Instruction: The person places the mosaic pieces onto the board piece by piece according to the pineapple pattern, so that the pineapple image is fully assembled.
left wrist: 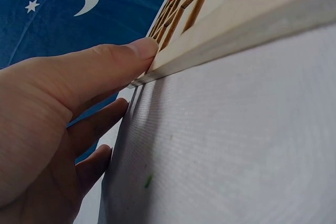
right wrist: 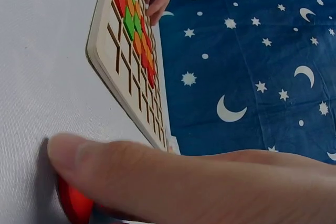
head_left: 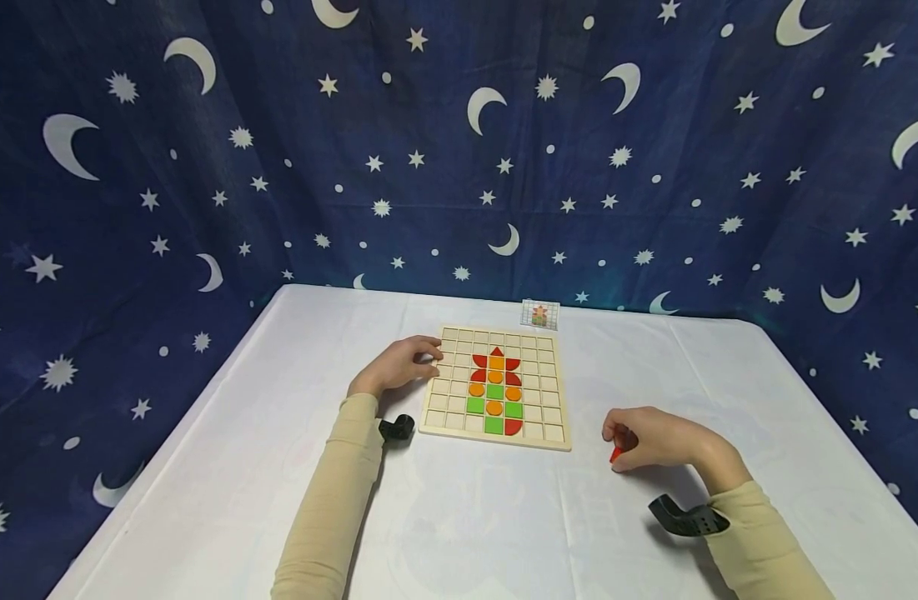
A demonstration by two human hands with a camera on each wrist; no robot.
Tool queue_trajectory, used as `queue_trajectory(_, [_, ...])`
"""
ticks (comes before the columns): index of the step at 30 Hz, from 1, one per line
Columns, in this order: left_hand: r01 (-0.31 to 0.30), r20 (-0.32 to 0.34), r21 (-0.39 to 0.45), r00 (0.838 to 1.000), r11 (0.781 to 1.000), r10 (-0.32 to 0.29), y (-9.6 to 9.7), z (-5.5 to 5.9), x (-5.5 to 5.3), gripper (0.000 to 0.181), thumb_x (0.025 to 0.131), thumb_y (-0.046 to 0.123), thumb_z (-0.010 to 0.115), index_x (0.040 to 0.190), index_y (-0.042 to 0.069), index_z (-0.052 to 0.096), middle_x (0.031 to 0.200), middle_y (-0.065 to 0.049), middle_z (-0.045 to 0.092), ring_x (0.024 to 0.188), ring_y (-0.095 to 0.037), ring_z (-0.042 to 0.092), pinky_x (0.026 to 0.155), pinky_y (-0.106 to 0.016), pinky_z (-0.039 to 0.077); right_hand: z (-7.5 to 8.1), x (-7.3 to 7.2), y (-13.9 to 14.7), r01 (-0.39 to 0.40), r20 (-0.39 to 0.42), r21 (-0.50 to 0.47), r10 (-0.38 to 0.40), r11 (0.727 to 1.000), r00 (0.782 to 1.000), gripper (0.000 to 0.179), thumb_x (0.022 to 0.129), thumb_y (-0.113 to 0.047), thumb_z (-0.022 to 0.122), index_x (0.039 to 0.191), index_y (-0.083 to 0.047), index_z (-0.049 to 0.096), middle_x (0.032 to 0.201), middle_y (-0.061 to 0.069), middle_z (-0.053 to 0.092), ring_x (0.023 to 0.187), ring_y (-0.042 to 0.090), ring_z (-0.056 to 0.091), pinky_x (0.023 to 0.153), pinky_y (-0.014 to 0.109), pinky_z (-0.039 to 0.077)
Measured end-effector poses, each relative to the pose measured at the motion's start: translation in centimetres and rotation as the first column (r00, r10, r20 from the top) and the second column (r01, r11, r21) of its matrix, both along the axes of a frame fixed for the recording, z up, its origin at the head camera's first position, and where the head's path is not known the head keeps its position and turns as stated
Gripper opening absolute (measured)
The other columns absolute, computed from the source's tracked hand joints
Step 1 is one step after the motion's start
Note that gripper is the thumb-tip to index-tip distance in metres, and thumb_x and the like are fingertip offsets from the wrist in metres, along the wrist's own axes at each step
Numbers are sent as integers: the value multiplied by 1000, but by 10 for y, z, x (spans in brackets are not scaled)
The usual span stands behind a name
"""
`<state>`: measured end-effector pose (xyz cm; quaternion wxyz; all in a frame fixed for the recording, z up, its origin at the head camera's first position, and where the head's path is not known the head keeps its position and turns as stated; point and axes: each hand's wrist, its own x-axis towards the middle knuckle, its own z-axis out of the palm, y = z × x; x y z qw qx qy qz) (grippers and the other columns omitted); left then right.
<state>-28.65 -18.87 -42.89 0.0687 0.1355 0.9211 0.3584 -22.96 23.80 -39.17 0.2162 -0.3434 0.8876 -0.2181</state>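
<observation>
A wooden grid board (head_left: 443, 400) lies on the table with a pattern of pieces in its cells: a red triangle (head_left: 497, 352), orange rounds, green squares and red curved-edged pieces. At the board's left edge my left hand (head_left: 400, 362) touches the rim, its thumb (left wrist: 118, 64) lying on the frame in the left wrist view. Right of the board, close above the tabletop, my right hand (head_left: 657, 437) pinches a small red piece (head_left: 616, 454) between thumb and fingers. That piece shows a curved edge in the right wrist view; the fingers hide the rest.
A small pattern card (head_left: 539, 314) with a gridded picture stands or lies just behind the board. White cloth covers the table (head_left: 474, 517). Behind it hangs a dark blue curtain (head_left: 443, 117) with moons and stars. Each wrist wears a black mount (head_left: 687, 517).
</observation>
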Motion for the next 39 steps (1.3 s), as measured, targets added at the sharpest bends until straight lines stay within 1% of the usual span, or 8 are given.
queue_trajectory(4, [-4,0,-1,1000,1000,4,0,1,1,33,88,15,73,120,8,69,147,-7,48,140,-27,36,116,-43,29,-2,-2,0,-1,-26,13,1,1000,1000,21,81,-17,78,89,-14,59,77,-8,51,69,5,46,60,23,41])
queue_trajectory(7, [-9,3,-1,1000,1000,9,1,1,0,33,88,16,73,120,8,69,147,-7,48,140,-27,37,116,-42,29,-4,-5,-2,10,-102,19,-8,1000,995,17,83,-16,77,89,-15,61,79,-8,52,71,5,47,62,23,43])
queue_trajectory(13, [-4,-4,-8,1000,1000,4,0,0,0,33,88,16,74,120,8,69,147,-8,48,140,-28,37,116,-43,30,-9,-11,-10,68,-310,-13,-69,998,948,23,82,-12,78,101,-7,66,89,-4,57,75,12,51,66,27,47])
queue_trajectory(15, [-3,-6,-5,1000,1000,3,0,0,0,33,88,16,74,119,8,69,146,-8,49,140,-28,37,116,-43,30,-8,-12,-12,95,-311,-2,-91,995,946,25,81,-12,78,102,-6,66,88,-3,57,76,13,51,66,28,48])
queue_trajectory(19, [-11,6,9,1000,1000,11,0,-1,0,33,88,16,74,119,8,69,146,-7,48,140,-27,37,116,-42,29,-8,-13,-14,114,-265,33,-101,993,959,21,82,-11,77,99,-6,66,84,-6,57,75,11,51,67,29,48])
queue_trajectory(24, [-6,-4,13,1000,1000,6,1,0,0,32,88,16,74,119,8,69,146,-8,49,140,-28,37,116,-43,29,-13,-13,-15,153,-240,11,-146,988,960,17,84,-13,74,97,-8,64,77,-8,56,69,9,49,63,28,45])
queue_trajectory(31, [21,-57,-4,998,1000,-21,-2,0,2,29,87,14,73,115,7,70,143,-10,52,137,-31,41,115,-44,32,-17,-15,-17,153,-282,10,-144,988,949,17,83,-14,76,97,-9,66,82,-5,55,72,12,49,63,28,44])
queue_trajectory(39, [11,-22,-19,1000,1000,-12,-1,0,-1,32,88,16,73,119,7,69,146,-8,49,139,-28,38,116,-41,29,-14,-19,-27,179,-311,-14,-175,984,934,17,84,-15,75,95,-7,66,85,-1,58,73,13,51,63,29,46])
